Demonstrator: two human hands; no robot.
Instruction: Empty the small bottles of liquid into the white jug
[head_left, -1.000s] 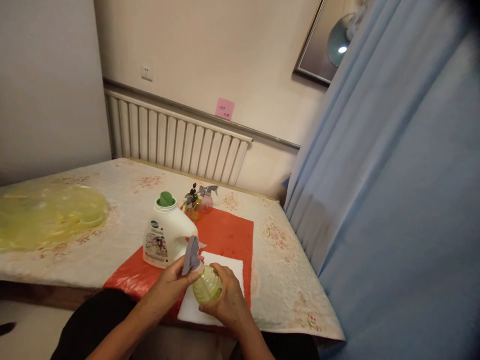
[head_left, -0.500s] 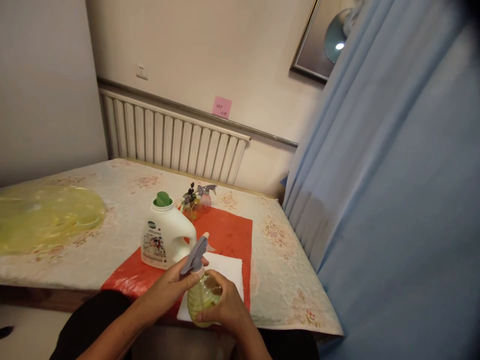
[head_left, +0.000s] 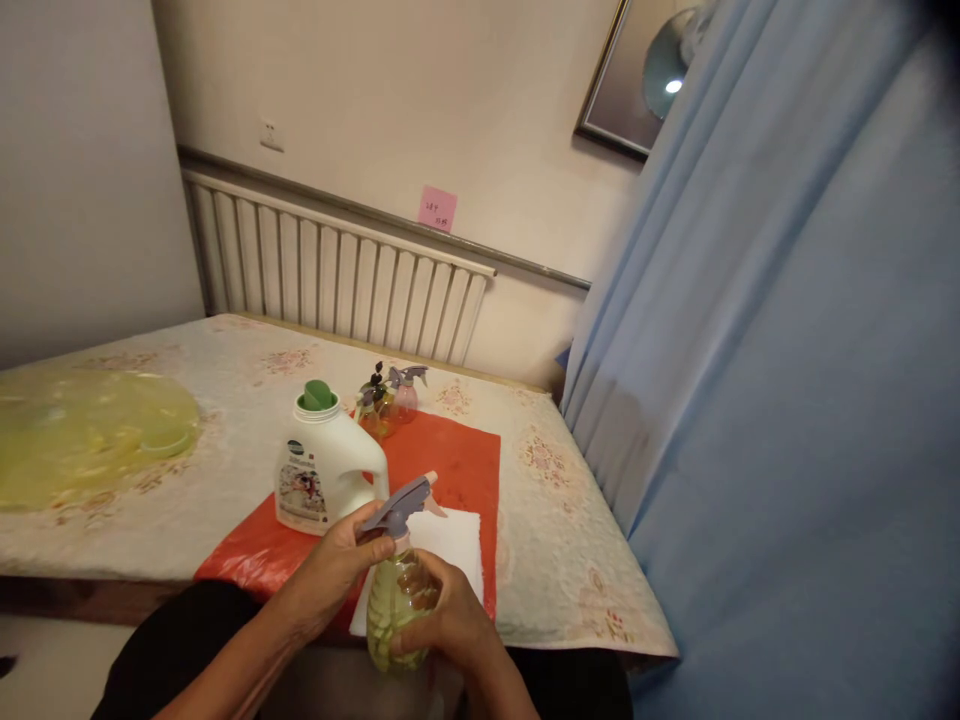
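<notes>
A clear, ribbed spray bottle (head_left: pixel 391 600) holding yellowish-green liquid is between my hands, over the front edge of the bed. My left hand (head_left: pixel 349 555) pinches its neck just under the grey trigger head (head_left: pixel 397 508), whose nozzle points to the right and away from me. Around the right side of the bottle body curls my right hand (head_left: pixel 450 610), thumb in front. Beneath is a white cloth or paper (head_left: pixel 457 545) on a red plastic sheet (head_left: pixel 465 460). A white handled jug (head_left: pixel 330 465) with a green cup (head_left: pixel 318 394) in its mouth stands left of the bottle.
Several small spray bottles (head_left: pixel 406 400) stand at the sheet's far edge. A yellow translucent plastic bag (head_left: pixel 82 430) lies on the flowered bedspread (head_left: pixel 240 400) at left. A radiator (head_left: pixel 337 275) lines the wall; a blue curtain (head_left: pixel 735 350) hangs at right.
The grey trigger head has turned, so its nozzle now points more to the right and its trigger shows. The bottle has shifted slightly down and left, still in both hands.
</notes>
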